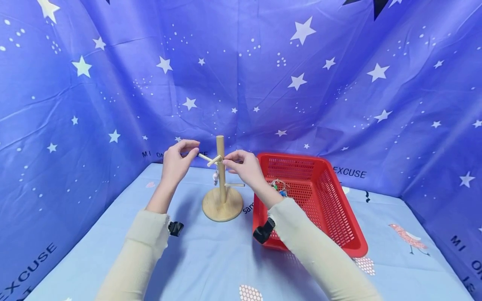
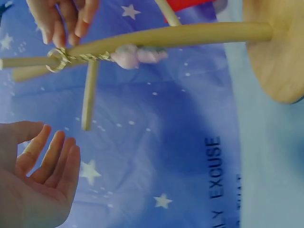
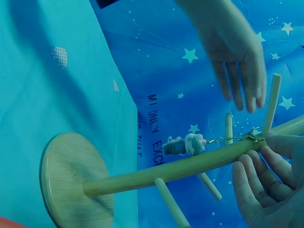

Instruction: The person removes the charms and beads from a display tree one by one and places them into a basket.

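Observation:
On a round-based wooden peg stand (image 1: 222, 184), a keychain (image 1: 216, 178) hangs by its gold ring from an upper peg. The ring sits near the post, and a short gold chain links it to a small pink, white and grey figure (image 3: 185, 144). My right hand (image 1: 244, 165) pinches at the ring, its fingertips right beside the post. To the left, my left hand (image 1: 178, 163) is held up with fingers loosely extended and nothing in them. In the left wrist view this hand (image 2: 45, 175) stays apart from the pegs.
A red perforated basket (image 1: 339, 200) stands right of the stand, partly under my right forearm. Several small trinkets with rings (image 1: 280, 190) lie in it. A light blue printed cloth (image 1: 211, 259) covers the table, and a blue star-patterned curtain (image 1: 241, 75) surrounds it.

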A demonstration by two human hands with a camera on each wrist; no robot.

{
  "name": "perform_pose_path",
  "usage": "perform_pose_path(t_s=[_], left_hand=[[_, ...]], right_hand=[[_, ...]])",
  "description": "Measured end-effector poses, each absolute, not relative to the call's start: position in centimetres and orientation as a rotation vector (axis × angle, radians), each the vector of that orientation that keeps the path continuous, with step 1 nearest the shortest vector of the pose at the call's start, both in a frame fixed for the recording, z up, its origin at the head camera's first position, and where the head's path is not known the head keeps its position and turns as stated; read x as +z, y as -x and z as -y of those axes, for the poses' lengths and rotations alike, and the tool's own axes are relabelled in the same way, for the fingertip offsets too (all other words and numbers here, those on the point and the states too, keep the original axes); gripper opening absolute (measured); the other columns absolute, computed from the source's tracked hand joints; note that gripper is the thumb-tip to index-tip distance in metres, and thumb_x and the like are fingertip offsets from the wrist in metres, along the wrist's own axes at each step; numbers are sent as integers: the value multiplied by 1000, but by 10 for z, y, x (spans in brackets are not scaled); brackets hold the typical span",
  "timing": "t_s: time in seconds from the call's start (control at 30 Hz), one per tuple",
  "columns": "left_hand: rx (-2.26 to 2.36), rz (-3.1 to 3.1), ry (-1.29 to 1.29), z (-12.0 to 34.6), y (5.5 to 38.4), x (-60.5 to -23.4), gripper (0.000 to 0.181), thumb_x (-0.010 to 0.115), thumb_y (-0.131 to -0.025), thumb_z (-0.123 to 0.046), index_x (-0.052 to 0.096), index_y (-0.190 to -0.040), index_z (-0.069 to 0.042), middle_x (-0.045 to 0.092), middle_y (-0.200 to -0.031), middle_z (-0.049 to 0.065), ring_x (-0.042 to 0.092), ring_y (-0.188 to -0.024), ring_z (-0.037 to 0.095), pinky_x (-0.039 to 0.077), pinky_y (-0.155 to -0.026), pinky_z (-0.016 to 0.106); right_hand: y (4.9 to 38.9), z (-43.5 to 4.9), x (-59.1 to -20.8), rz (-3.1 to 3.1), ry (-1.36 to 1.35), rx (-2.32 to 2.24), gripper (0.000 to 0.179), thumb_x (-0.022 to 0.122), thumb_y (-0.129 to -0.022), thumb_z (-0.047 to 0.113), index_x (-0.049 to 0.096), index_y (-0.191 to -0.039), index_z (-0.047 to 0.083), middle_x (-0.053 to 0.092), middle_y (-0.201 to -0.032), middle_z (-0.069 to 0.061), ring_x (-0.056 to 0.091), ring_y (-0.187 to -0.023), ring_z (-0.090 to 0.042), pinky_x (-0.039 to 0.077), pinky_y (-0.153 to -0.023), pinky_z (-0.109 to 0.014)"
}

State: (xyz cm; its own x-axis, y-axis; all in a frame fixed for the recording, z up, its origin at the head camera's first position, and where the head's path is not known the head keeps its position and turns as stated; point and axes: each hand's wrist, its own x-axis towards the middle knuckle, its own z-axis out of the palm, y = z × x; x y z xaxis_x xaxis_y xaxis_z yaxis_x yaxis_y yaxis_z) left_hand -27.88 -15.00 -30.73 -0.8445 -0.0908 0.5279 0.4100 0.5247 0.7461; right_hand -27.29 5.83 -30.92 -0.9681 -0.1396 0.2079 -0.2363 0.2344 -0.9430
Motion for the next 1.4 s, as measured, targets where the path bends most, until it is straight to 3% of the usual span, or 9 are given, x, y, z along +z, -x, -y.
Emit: perform_pose_path(t_s=[0.17,0.3,0.43,0.5,0.67,0.77,1.0,1.23,1.4], left_hand=[[-1407,2268,228,153,286,-318,25,69,-95,-17,72,-117,-6,75,-114,14,71,-105,24,54,-91,26],[-1461,2276,199,153,290,-324,24,70,-94,-17,74,-115,-6,75,-112,13,69,-94,5,49,-80,10],[-1519,2262,188,153,291,-327,22,70,-94,-15,74,-113,-6,75,-111,14,62,-80,-11,51,-76,9],[-1541,2261,178,152,292,-328,22,69,-95,-15,74,-113,-5,75,-111,14,69,-83,-2,53,-76,11],[-1557,2266,158,151,295,-328,22,69,-94,-15,74,-113,-4,75,-111,16,71,-82,4,55,-75,12],[-1564,2257,160,151,296,-328,21,70,-94,-14,75,-111,-3,75,-110,17,67,-77,-4,55,-74,12],[-1557,2253,159,150,298,-328,20,70,-93,-12,74,-110,-2,75,-109,18,74,-87,16,56,-74,13],[-1557,2255,163,151,300,-330,21,69,-94,-12,74,-111,-1,74,-110,20,67,-78,-3,56,-75,13],[-1547,2266,162,152,299,-331,21,69,-94,-12,74,-111,-1,74,-111,19,71,-83,5,56,-75,14]], right_hand=[[271,-55,-309,2357,-363,1852,13,72,-91,8,72,-100,-1,75,-96,-17,74,-87,-22,61,-78,-37],[270,-51,-308,2348,-351,1836,11,73,-90,8,72,-97,-1,75,-92,-15,74,-82,-19,61,-74,-33],[270,-46,-307,2362,-329,1842,14,73,-90,9,72,-98,-2,75,-95,-19,74,-81,-22,61,-74,-32],[270,-45,-307,2369,-322,1828,13,73,-90,8,72,-98,-2,75,-95,-20,73,-77,-18,61,-74,-32],[270,-44,-305,2373,-333,1801,11,72,-91,8,72,-97,-2,74,-93,-20,70,-72,-11,62,-74,-33],[267,-44,-303,2374,-356,1796,11,72,-91,7,72,-97,-2,75,-93,-20,71,-75,-15,62,-75,-35],[258,-44,-301,2389,-437,1786,10,71,-90,7,73,-96,-1,75,-91,-18,67,-72,-9,61,-73,-30],[250,-42,-297,2388,-549,1824,11,72,-91,8,73,-96,-2,74,-89,-18,66,-72,-6,61,-76,-33],[243,-45,-294,2397,-661,1869,13,71,-91,7,71,-100,-3,74,-93,-19,67,-73,-7,61,-80,-39]])
